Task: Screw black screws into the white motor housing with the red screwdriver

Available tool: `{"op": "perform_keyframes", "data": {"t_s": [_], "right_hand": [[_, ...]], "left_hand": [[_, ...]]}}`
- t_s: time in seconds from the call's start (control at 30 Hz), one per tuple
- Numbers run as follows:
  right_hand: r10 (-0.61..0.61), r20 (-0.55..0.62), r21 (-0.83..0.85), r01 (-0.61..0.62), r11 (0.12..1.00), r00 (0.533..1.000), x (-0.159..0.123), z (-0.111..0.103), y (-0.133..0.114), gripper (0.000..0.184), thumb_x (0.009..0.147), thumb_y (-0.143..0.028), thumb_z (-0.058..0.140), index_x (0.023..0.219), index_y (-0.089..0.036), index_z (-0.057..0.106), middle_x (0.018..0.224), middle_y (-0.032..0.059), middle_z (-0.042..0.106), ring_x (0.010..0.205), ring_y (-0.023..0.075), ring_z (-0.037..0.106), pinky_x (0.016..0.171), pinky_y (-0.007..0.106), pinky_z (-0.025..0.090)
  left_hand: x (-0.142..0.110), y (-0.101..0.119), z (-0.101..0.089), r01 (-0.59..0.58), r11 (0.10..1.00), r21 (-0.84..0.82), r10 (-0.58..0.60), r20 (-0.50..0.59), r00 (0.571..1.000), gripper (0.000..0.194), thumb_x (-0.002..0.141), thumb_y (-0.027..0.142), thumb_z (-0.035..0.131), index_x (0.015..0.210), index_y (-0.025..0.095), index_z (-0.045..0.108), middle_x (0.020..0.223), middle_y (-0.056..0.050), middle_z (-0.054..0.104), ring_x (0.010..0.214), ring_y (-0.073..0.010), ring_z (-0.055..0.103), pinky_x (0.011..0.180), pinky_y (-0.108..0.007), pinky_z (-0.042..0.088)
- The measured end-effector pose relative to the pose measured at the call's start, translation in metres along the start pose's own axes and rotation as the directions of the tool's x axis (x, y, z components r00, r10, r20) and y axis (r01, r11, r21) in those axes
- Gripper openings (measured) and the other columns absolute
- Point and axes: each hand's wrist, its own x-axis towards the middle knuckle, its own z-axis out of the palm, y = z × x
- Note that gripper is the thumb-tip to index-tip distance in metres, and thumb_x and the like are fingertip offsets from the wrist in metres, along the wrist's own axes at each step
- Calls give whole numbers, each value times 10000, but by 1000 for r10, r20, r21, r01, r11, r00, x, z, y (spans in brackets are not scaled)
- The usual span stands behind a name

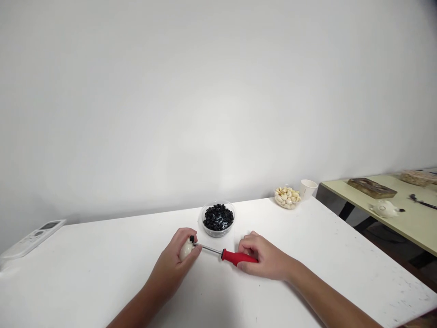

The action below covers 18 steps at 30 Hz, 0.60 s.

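My left hand point(175, 262) rests on the white table point(102, 269) with its fingers closed round a small white rounded piece point(186, 248) that has a dark screw at its top. My right hand point(264, 257) grips the red handle of a screwdriver point(235, 257). The screwdriver's metal shaft points left, and its tip meets the dark screw on the white piece. Just behind the hands stands a clear bowl of small black pieces point(218, 218).
A clear bowl of pale pieces point(287, 197) and a white paper cup point(307, 188) stand at the table's far right corner. A white remote control point(32, 238) lies at the far left. A second, yellowish table point(403, 218) with several objects stands to the right.
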Motion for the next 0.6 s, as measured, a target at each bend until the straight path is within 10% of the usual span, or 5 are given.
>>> {"op": "perform_keyframes", "data": {"t_s": [0.6], "right_hand": [[-17,-84,-8,17,1000,996,0,-2,5,196,840,-347,790,840,-228,635,860,-11,620,866,197,538,772,318,396]], "left_hand": [[0,-3,2,15,1000,24,-14,-40,999,220,1002,465,528,1088,263,538,1199,-46,589,1053,-240,582,927,-353,452]]}}
